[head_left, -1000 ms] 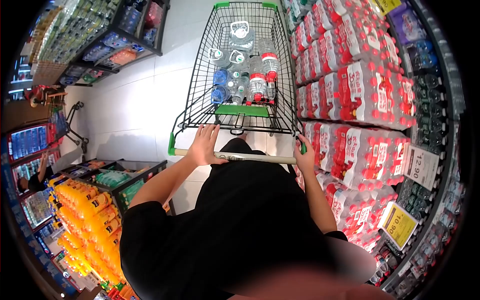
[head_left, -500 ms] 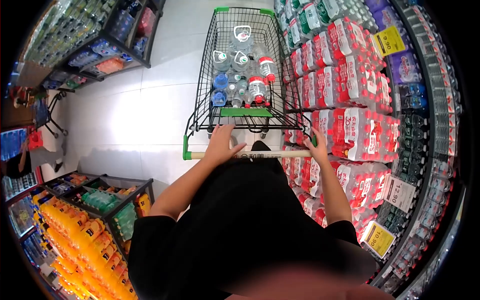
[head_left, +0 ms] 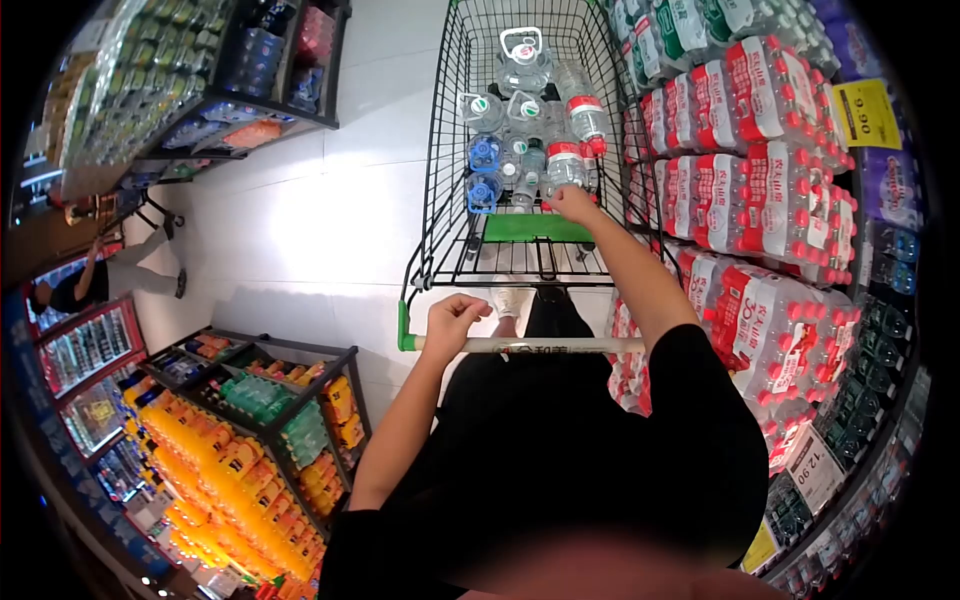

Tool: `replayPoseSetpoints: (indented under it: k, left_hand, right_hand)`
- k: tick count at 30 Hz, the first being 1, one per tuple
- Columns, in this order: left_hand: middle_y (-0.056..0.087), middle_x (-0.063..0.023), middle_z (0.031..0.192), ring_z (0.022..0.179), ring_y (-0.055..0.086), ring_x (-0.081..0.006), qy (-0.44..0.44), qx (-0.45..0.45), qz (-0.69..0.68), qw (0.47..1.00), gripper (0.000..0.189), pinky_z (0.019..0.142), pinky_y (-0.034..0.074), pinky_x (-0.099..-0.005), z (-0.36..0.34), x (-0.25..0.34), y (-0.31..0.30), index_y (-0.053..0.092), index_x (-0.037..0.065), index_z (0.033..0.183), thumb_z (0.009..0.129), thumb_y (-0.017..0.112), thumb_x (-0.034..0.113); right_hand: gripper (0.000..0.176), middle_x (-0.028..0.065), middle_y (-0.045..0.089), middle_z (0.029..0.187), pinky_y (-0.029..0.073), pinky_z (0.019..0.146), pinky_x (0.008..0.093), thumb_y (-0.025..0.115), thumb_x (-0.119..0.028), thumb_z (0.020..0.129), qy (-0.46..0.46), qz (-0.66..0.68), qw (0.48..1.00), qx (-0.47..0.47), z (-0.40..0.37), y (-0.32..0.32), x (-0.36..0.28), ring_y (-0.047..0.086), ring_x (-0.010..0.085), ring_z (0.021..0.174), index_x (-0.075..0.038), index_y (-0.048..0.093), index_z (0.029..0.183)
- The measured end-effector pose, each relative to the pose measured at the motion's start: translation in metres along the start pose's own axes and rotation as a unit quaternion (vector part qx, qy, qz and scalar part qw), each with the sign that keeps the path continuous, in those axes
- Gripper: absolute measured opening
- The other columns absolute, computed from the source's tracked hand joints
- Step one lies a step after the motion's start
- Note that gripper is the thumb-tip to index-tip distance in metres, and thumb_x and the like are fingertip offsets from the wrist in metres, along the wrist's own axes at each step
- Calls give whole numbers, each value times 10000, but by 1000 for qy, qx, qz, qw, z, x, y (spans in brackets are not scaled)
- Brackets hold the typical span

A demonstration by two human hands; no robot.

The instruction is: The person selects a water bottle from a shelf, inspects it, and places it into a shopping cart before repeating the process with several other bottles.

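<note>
A black wire shopping cart (head_left: 428, 190) with a pale handle bar (head_left: 560, 346) stands in front of me. My right hand (head_left: 575, 203) reaches over the green panel (head_left: 535, 228) into the cart, closed at the red-capped end of a clear water bottle (head_left: 566, 165) with a red and white label. Its fingertips are partly hidden. My left hand (head_left: 457, 322) is over the left part of the handle, fingers curled in, with nothing visible in them. Around the bottle lie another red-labelled bottle (head_left: 587, 118), large clear jugs (head_left: 524, 65), blue-capped bottles (head_left: 484, 153) and smaller bottles.
Stacked red-wrapped water packs (head_left: 780, 200) line the cart's right side, with price tags (head_left: 866, 113) on the shelving. Orange drink bottles (head_left: 220, 480) and a dark rack (head_left: 300, 400) stand at lower left. Another person (head_left: 100, 280) is at far left. Pale floor tiles (head_left: 300, 220) lie left of the cart.
My right hand has left the handle and moved forward into the cart to the red-capped bottle. My left hand's fingers have gone from spread to curled. The view has shifted, the cart appearing farther right.
</note>
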State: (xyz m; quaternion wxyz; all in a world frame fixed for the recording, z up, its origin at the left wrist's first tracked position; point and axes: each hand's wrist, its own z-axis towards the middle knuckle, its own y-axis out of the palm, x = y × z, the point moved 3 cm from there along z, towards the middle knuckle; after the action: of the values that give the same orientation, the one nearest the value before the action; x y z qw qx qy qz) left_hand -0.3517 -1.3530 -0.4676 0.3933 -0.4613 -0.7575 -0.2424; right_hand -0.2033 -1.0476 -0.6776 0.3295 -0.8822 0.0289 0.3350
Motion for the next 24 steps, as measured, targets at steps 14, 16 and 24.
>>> replayPoseSetpoints:
  k: [14,16,24]
  left_hand:
    - [699,-108,815,706,652,-133,-236,-139,-47,961,164,675,517,-249,34,22,17,674,-47,956,915,621,103]
    - [690,-90,772,665,641,-108,-258,-122,-53,957,103,632,504,-219,33,24,17,693,-23,840,861,688,77]
    - [666,-63,718,664,618,-101,-209,-127,22,969,165,643,489,-236,32,25,19,631,7,746,844,715,109]
  right_hand:
    - [473,134,641,687,446,394,372,654,-389,862,349,362,865,-6,145,88,36,591,212,453,62,590,990]
    - [369,103,622,665,401,369,309,629,-348,887,358,440,820,73,148,96,35,581,181,462,17,591,921]
    - [419,113,605,645,401,368,342,599,-343,892,270,373,887,43,129,78,51,536,186,425,72,579,944]
